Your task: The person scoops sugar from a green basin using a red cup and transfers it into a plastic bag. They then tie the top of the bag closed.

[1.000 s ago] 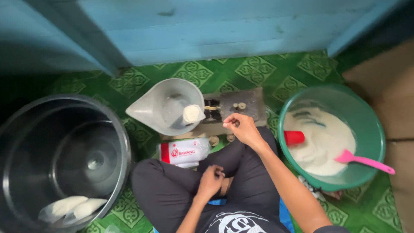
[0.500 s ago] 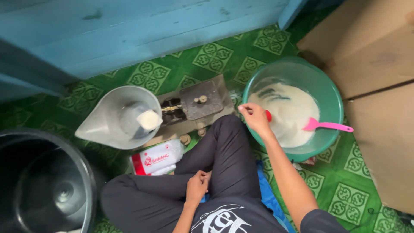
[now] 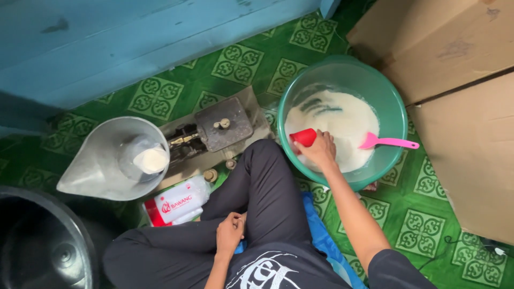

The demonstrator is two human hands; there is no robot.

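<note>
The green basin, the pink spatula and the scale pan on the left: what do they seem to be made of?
Green basin: likely plastic, its wall smooth, slightly see-through and evenly coloured.
Pink spatula: probably plastic or silicone, in one bright matte colour; which of the two cannot be told.
Scale pan: seems thin metal, dull grey with a soft sheen and a pouring lip.
</note>
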